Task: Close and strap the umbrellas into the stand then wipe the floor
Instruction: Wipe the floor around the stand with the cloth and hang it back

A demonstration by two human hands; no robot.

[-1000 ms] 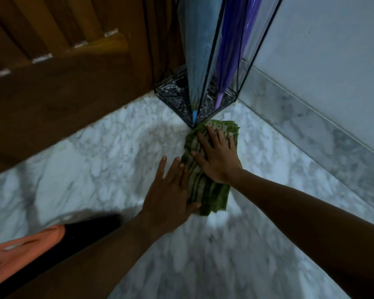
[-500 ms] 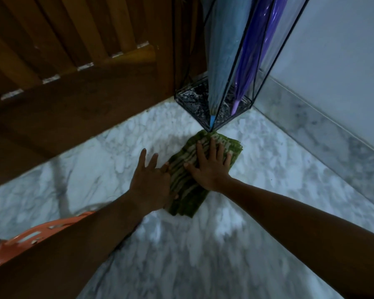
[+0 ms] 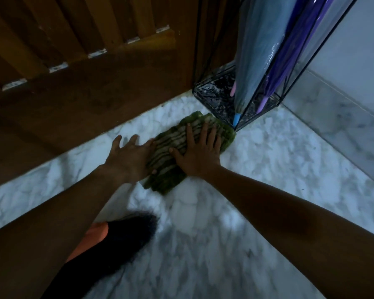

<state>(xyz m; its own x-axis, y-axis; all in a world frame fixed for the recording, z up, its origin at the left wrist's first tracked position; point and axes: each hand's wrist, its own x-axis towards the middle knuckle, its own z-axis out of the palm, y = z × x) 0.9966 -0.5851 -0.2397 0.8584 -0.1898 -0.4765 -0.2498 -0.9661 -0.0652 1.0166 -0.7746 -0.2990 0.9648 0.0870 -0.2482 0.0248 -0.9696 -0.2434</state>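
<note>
While both hands press the green striped cloth (image 3: 181, 152) flat, right hand (image 3: 200, 154) and left hand (image 3: 130, 158) fingers spread, wipe the marble floor (image 3: 268, 169) beside the umbrella stand (image 3: 220, 100) evenly.

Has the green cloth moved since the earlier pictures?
Yes. The green cloth slid left past the corner of the umbrella stand, toward the wooden door.

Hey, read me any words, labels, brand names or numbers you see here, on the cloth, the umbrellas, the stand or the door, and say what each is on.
No text can be read.
The green striped cloth, blue umbrella, purple umbrella and wire stand show no lettering.
The pale tabs on the wooden door are blurred; no print shows.
</note>
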